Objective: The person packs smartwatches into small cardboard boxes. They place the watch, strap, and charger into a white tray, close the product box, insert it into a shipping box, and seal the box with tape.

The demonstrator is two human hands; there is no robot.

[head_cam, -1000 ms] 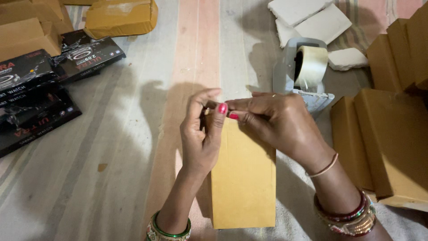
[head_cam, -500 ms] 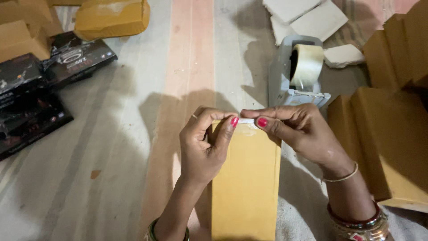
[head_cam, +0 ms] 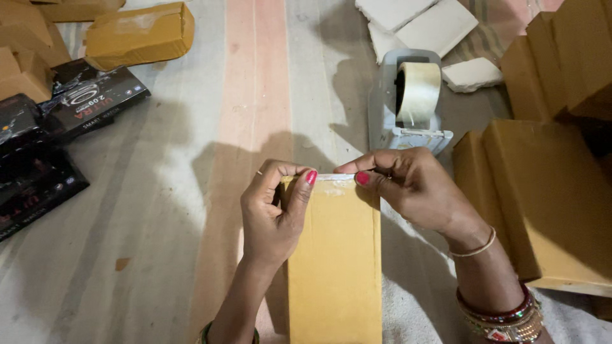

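A tan cardboard box [head_cam: 335, 267] stands upright in front of me on the striped mat. My left hand [head_cam: 275, 210] grips its upper left corner, thumb pressed on the front face. My right hand [head_cam: 408, 185] pinches the upper right corner. A strip of clear tape [head_cam: 336, 178] runs along the box's top edge between my two thumbs. Just beyond my right hand sits a grey tape dispenser [head_cam: 411, 105] with a roll of clear tape.
Stacked tan boxes [head_cam: 548, 191] stand at the right. Black printed product boxes [head_cam: 44, 134] lie at the left, with more tan parcels [head_cam: 137, 35] at the top left. White flat packets [head_cam: 421, 25] lie at the top beyond the dispenser.
My hands have spread apart along the box's top edge, stretching the tape strip across it. The view has shifted so the box sits lower and more central.
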